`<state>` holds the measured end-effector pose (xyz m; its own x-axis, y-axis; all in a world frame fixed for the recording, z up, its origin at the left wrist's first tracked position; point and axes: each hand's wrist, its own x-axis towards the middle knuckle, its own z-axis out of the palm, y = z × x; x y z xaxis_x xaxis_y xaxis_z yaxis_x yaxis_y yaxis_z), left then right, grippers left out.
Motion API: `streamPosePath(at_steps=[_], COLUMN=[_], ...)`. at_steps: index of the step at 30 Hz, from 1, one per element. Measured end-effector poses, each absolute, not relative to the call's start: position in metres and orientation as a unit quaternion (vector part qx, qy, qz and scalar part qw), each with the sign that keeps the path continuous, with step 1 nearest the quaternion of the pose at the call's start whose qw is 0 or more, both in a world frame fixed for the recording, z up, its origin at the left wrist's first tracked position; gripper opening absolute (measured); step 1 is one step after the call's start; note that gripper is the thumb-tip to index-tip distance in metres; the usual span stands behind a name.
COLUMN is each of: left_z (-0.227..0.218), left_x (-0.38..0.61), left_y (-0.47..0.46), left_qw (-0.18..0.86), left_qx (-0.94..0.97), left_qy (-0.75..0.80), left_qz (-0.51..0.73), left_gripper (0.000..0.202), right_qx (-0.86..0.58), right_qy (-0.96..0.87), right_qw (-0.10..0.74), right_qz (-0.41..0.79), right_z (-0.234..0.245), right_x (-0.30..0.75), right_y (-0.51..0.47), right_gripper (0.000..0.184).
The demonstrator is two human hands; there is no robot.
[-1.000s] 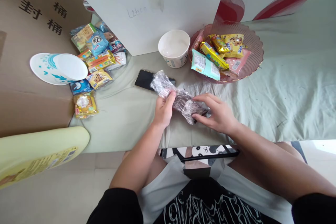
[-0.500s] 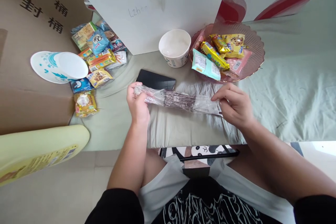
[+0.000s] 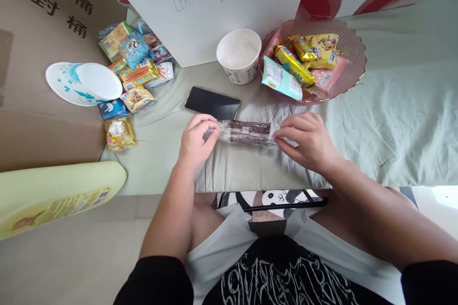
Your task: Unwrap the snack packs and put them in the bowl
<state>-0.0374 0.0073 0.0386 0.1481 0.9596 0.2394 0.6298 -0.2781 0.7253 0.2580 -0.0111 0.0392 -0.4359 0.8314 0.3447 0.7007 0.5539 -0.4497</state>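
A dark brown snack packet (image 3: 250,128) with small pale print lies lengthwise between my hands, wrapped in crinkled clear plastic film (image 3: 224,132). My left hand (image 3: 198,140) pinches the film's left end between thumb and fingers. At the other end, my right hand (image 3: 304,140) has its fingertips closed on the film near the packet. Just behind the packet, a black phone (image 3: 213,102) lies flat on the pale green cloth, close to my left fingertips.
Behind the phone stands a white paper bowl (image 3: 239,52). To its right, a pink ribbed bowl (image 3: 352,64) holds several wrapped snacks. More snack packets (image 3: 138,74) are heaped at left, beside a tilted white-and-blue paper bowl (image 3: 67,83). White boxes (image 3: 250,0) and a brown carton (image 3: 43,57) border the cloth.
My hands have come closer together along the film, and my right hand has moved left to the packet's edge. The film, stretched long before, is now gathered shorter. The view has shifted slightly.
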Motion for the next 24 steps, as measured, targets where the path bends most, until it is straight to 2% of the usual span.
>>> streamPosePath(at_steps=[5,7,10,12,13,16,18,21,24], left_z=[0.064,0.074,0.082,0.084,0.083,0.076,0.066,0.048,0.032], left_x=[-0.035,-0.031,-0.025,-0.022,-0.019,-0.009,-0.003,0.001,-0.001], left_y=[-0.027,-0.044,-0.065,-0.071,-0.071,-0.062,-0.05,-0.031,-0.022], left_qw=[0.194,0.252,0.417,0.489,0.498,0.424,0.342,0.299,0.333], left_qx=[0.736,0.76,0.778,0.758,0.745,0.713,0.706,0.719,0.721], left_qy=[0.51,0.483,0.437,0.424,0.436,0.508,0.535,0.555,0.55], left_qz=[0.401,0.354,0.175,0.084,0.083,0.232,0.315,0.293,0.258], left_gripper=[0.013,0.014,0.011,0.013,0.013,0.013,0.015,0.038,0.029], right_qx=[-0.513,-0.497,-0.407,-0.342,-0.329,-0.369,-0.417,-0.468,-0.453], right_qy=[-0.807,-0.818,-0.864,-0.893,-0.903,-0.908,-0.893,-0.869,-0.873], right_qw=[0.28,0.272,0.255,0.216,0.181,0.06,0.021,0.051,0.129], right_qz=[0.088,0.097,0.153,0.199,0.211,0.192,0.168,0.153,0.131], right_z=[0.058,0.063,0.064,0.062,0.061,0.056,0.052,0.046,0.039], right_x=[0.259,0.263,0.27,0.272,0.271,0.261,0.252,0.24,0.232], right_y=[-0.016,-0.019,-0.026,-0.032,-0.036,-0.047,-0.052,-0.055,-0.054], right_gripper=[0.018,0.017,0.021,0.03,0.034,0.035,0.029,0.023,0.017])
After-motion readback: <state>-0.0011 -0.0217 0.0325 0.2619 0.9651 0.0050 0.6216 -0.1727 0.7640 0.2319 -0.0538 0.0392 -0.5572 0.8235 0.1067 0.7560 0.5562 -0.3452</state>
